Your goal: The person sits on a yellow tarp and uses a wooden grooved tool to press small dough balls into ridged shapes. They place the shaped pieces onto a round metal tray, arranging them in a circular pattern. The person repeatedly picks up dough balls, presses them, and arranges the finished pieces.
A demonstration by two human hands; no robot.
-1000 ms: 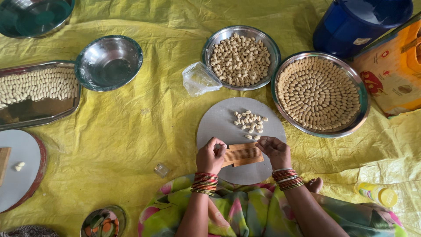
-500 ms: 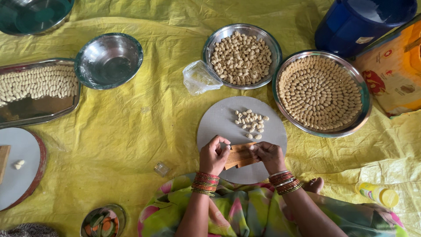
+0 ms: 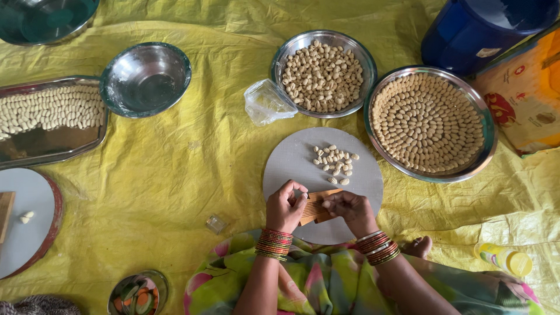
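My left hand and my right hand both grip a small ridged wooden board over the near edge of a round grey board. My right fingers press on the ridges; a small dough piece shows at my left fingertips. A little heap of shaped ridged dough pieces lies on the grey board just beyond my hands. Both wrists wear stacks of red and green bangles.
A steel bowl of loose dough pieces and a steel plate with pieces laid in rings sit beyond. An empty steel bowl, a tray of pieces, another grey board, a plastic bag, a blue drum, a yellow bottle surround.
My right hand has slid left along the wooden board, closer to my left hand. The heap of shaped pieces and the vessels are unchanged.
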